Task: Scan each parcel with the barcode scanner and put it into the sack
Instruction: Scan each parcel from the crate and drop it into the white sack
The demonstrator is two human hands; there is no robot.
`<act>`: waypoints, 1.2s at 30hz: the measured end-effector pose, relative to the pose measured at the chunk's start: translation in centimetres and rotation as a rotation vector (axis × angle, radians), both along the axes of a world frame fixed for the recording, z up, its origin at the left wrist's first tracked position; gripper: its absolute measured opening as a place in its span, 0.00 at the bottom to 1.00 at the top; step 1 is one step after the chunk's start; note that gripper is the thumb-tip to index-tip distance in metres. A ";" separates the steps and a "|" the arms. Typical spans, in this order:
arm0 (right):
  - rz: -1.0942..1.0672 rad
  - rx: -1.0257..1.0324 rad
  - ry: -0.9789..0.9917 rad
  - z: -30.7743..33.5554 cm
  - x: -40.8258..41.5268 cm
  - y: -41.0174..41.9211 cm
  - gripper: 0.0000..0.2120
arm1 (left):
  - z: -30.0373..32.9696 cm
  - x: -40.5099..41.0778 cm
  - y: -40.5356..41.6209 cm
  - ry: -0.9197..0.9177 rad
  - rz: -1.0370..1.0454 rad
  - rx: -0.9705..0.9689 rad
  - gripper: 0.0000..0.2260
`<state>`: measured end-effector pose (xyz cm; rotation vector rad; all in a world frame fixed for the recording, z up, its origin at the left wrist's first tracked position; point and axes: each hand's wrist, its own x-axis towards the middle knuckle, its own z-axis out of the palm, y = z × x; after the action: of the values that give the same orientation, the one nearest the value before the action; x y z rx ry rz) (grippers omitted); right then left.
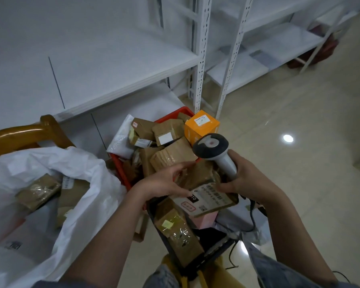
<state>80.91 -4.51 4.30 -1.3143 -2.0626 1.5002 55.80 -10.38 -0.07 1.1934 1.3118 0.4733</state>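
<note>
Held parcel [204, 196] label: "01"; rest unreadable.

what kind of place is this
Most likely a small parcel depot or courier pickup point: white slotted shelving lines the wall, a red crate is piled with taped cardboard parcels, and a white sack already holds some.

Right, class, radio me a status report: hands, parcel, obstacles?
Left hand grips labelled parcel. Right hand holds scanner, thumb on parcel. Sack open at left, nothing blocking it.
</note>
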 end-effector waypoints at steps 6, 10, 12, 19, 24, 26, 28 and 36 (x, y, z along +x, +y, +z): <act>-0.236 -0.057 0.175 1.2 -0.4 -0.7 0.15 | -0.3 -0.4 -0.2 -0.011 0.221 -0.019 0.30; -0.426 -0.183 0.195 2.8 -0.4 -0.9 0.16 | -1.5 -0.7 -0.9 0.037 0.599 0.004 0.25; -0.476 -0.307 0.235 3.9 -0.4 -1.0 0.16 | -2.0 -0.5 -1.1 -0.038 0.747 -0.049 0.23; -0.357 -0.411 0.387 7.0 -1.3 -2.7 0.16 | -2.8 0.1 -1.3 -0.163 0.980 -0.142 0.14; -0.359 -0.437 0.452 9.1 -1.8 -3.5 0.15 | -2.9 0.4 -1.3 -0.120 1.006 -0.138 0.15; -0.375 -0.439 0.466 9.6 -1.7 -3.6 0.15 | -2.8 0.5 -1.4 -0.116 1.014 -0.143 0.18; -0.380 -0.429 0.463 10.0 -1.5 -3.7 0.16 | -2.7 0.6 -1.6 -0.108 1.027 -0.145 0.19; -0.366 -0.437 0.507 11.0 -1.0 -3.9 0.16 | -2.6 0.9 -2.0 -0.118 1.073 -0.152 0.22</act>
<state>79.90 -8.40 15.28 -1.1935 -1.1587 1.9151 56.67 -12.39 -2.67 0.2347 1.7772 1.1518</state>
